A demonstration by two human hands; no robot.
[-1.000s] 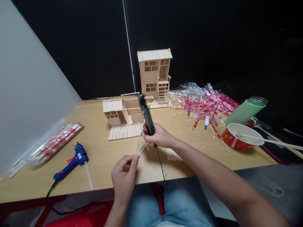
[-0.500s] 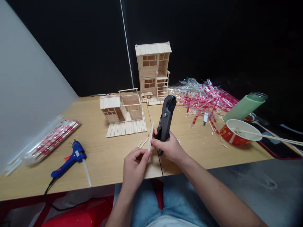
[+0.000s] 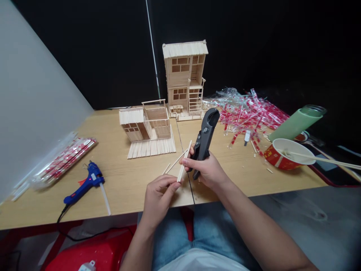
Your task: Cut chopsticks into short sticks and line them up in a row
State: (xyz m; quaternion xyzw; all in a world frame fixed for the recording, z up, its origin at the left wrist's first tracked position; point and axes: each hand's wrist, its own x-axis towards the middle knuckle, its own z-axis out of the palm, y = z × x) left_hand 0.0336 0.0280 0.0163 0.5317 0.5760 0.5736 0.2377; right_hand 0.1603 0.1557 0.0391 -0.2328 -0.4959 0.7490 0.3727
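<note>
Wooden sticks (image 3: 182,172) extend between our hands. Our left hand (image 3: 160,194) pinches their near ends between thumb and fingers; our right hand (image 3: 210,171) grips the black cutter (image 3: 207,133) upright and appears to steady the sticks with its thumb tip. For good control, we should align the stick ends flush, pinch lightly, and hold the cutter head clear of our left fingers. At least 1 loose stick (image 3: 166,168) lies just beyond our left hand; the blue glue gun (image 3: 95,177) lies well left of it.
</note>
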